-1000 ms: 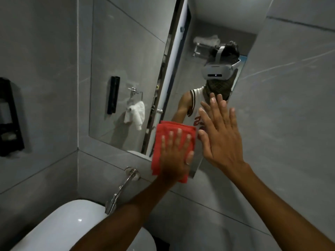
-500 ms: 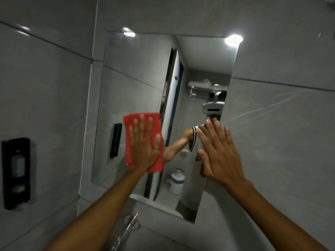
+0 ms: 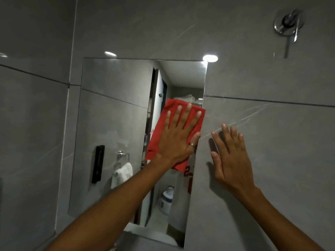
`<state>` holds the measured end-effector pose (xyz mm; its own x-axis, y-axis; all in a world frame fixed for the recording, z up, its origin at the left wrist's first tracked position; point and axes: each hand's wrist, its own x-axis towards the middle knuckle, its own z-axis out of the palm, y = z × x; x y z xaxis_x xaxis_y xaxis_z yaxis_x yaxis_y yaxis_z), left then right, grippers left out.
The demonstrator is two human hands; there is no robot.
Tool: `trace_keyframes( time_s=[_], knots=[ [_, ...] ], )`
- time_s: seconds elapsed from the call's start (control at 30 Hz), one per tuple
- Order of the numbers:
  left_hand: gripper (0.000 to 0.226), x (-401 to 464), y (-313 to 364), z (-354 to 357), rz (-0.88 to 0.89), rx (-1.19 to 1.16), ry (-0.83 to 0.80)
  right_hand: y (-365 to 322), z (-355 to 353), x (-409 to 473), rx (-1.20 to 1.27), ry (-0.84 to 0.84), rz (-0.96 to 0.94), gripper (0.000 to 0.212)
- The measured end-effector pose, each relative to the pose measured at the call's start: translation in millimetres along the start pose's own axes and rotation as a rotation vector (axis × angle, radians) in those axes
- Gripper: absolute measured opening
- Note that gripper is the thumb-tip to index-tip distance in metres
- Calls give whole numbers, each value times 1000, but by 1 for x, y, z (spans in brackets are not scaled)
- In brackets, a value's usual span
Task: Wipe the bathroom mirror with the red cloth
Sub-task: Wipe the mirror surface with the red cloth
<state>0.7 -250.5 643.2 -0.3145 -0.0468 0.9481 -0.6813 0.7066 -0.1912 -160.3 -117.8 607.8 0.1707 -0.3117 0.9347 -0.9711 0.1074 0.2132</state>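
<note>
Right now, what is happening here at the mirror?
A person is wiping the bathroom mirror. The left hand presses the red cloth flat against the glass near the mirror's right edge, fingers spread. The right hand rests open on the grey wall tile beside the mirror and holds nothing.

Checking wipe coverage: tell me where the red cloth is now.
In the head view, the red cloth lies flat under the left hand, against the mirror at its right edge.
</note>
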Motion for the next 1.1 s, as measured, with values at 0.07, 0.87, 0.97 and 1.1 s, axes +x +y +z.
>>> trace_keyframes(
  time_s=[0.07, 0.87, 0.97, 1.1],
  knots=[
    [72, 40, -7, -10, 0, 8, 11, 10, -3, 13, -21, 16, -6, 62],
    [105, -281, 95, 44, -43, -114, -285, -56, -5, -133, 117, -221, 93, 60],
    [112, -313, 111, 28, -104, -174, -414, -62, -20, -160, 168, -274, 135, 60],
    [101, -359, 134, 6, -184, -358, -657, -71, -39, -202, 261, -348, 184, 56]
  ],
)
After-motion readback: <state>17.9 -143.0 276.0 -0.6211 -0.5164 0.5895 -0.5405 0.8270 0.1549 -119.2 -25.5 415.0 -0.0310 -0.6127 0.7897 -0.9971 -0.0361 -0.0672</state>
